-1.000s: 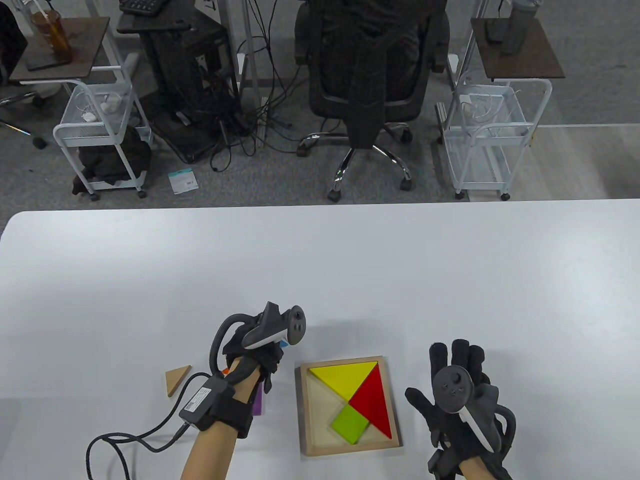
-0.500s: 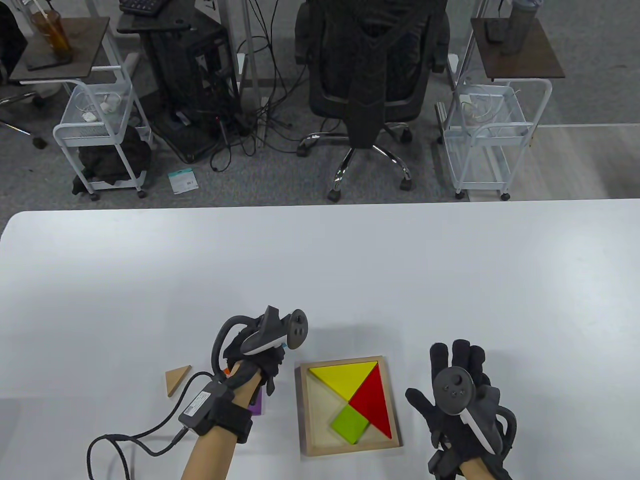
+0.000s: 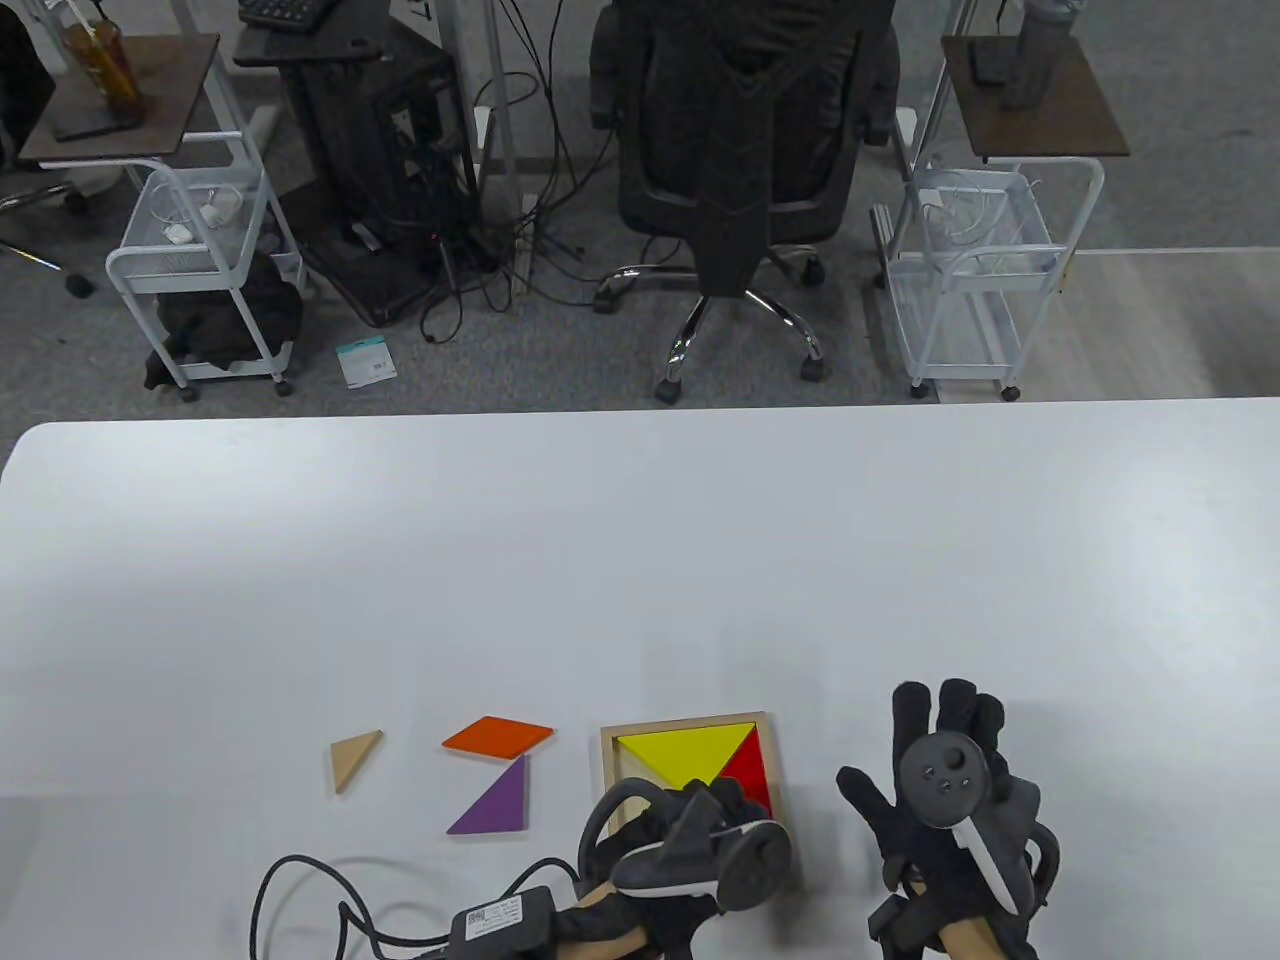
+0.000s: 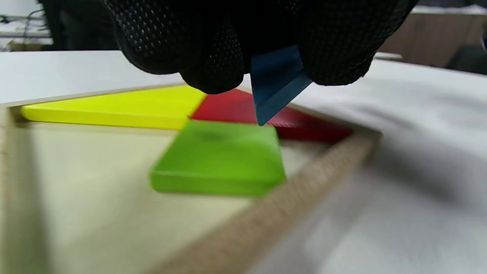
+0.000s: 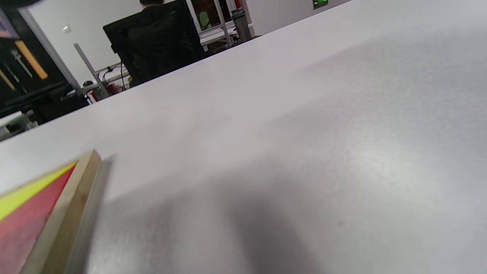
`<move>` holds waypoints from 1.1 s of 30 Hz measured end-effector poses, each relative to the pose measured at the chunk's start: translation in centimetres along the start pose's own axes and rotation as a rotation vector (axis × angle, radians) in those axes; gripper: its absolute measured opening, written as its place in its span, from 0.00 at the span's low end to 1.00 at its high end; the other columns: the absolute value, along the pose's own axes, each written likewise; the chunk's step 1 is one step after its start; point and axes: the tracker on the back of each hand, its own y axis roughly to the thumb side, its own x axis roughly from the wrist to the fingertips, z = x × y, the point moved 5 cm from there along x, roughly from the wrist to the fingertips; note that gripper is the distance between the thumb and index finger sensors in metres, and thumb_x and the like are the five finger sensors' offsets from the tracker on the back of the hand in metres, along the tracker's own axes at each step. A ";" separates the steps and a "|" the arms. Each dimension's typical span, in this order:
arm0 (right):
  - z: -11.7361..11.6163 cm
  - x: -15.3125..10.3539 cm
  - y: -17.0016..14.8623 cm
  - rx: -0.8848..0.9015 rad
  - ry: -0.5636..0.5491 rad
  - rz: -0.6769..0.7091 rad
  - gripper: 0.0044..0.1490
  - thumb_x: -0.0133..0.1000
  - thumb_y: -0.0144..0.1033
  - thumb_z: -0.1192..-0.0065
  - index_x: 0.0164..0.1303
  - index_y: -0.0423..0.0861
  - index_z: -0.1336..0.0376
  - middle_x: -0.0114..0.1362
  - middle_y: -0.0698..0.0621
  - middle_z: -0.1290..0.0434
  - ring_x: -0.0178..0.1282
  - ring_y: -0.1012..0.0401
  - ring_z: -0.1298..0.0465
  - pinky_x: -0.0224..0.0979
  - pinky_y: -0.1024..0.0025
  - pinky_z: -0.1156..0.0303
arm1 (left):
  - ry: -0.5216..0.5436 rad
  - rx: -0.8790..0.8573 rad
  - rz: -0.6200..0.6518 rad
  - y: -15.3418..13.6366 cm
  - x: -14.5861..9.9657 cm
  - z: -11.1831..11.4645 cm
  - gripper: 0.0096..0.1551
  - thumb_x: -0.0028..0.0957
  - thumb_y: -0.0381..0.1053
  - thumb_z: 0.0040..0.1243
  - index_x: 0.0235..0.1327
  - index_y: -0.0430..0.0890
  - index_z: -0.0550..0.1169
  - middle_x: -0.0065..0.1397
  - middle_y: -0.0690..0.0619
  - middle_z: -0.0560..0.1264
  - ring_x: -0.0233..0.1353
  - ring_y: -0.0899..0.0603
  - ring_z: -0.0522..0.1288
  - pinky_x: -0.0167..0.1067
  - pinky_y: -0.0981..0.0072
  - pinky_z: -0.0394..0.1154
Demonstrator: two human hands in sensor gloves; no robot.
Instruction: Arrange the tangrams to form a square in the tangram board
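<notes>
In the table view, the left hand (image 3: 690, 850) hangs over the near part of the tangram board (image 3: 686, 722), which lies on the white table (image 3: 640, 540). The yellow triangle (image 3: 683, 752) and the red triangle (image 3: 748, 770) sit inside it. The orange parallelogram (image 3: 497, 735), the purple triangle (image 3: 494, 800) and the plain wooden triangle (image 3: 353, 758) wait on the table, left of the board. The right hand (image 3: 945, 800) rests flat beside the board, fingers spread and holding nothing. Behind the table stand a black office chair (image 3: 745, 150) and two white wire carts (image 3: 205, 270).

In the left wrist view, the fingertips (image 4: 213, 57) pinch a blue piece (image 4: 276, 82) just above the green square (image 4: 220, 156). I judge the step is placing this piece; next it must turn to fit an empty gap beside the square.

In the right wrist view, only the board's corner (image 5: 72, 205) and bare table show.
</notes>
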 end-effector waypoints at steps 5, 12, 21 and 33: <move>1.2 -0.1 -1.3 0.085 -0.026 -0.028 0.59 0.37 0.69 0.55 0.69 0.69 0.77 0.74 0.62 0.87 0.78 0.59 0.86 0.88 0.51 0.68 | -0.016 0.084 0.017 1.3 0.3 1.1 0.30 0.52 0.55 0.66 0.66 0.45 0.74 0.68 0.41 0.72 0.56 0.39 0.81 0.53 0.56 0.82; 1.1 -0.1 -1.1 0.081 -0.028 -0.015 0.58 0.38 0.69 0.55 0.70 0.69 0.77 0.74 0.62 0.87 0.78 0.59 0.86 0.88 0.51 0.68 | -0.031 0.135 0.021 1.7 0.7 1.6 0.29 0.52 0.55 0.66 0.65 0.47 0.75 0.68 0.43 0.74 0.56 0.40 0.81 0.53 0.57 0.82; 0.9 -0.1 -0.9 0.071 -0.020 -0.010 0.58 0.38 0.69 0.55 0.70 0.69 0.77 0.75 0.62 0.87 0.78 0.59 0.86 0.88 0.51 0.68 | -0.036 0.108 0.012 1.4 0.9 1.6 0.29 0.51 0.56 0.67 0.65 0.48 0.75 0.68 0.42 0.74 0.53 0.44 0.82 0.52 0.63 0.84; 0.7 -0.2 -0.6 0.059 -0.006 -0.002 0.58 0.38 0.69 0.55 0.70 0.68 0.77 0.75 0.62 0.87 0.78 0.59 0.86 0.87 0.51 0.67 | -0.034 0.017 0.000 -0.2 0.1 1.1 0.30 0.54 0.53 0.65 0.69 0.46 0.74 0.71 0.41 0.72 0.56 0.43 0.83 0.54 0.62 0.85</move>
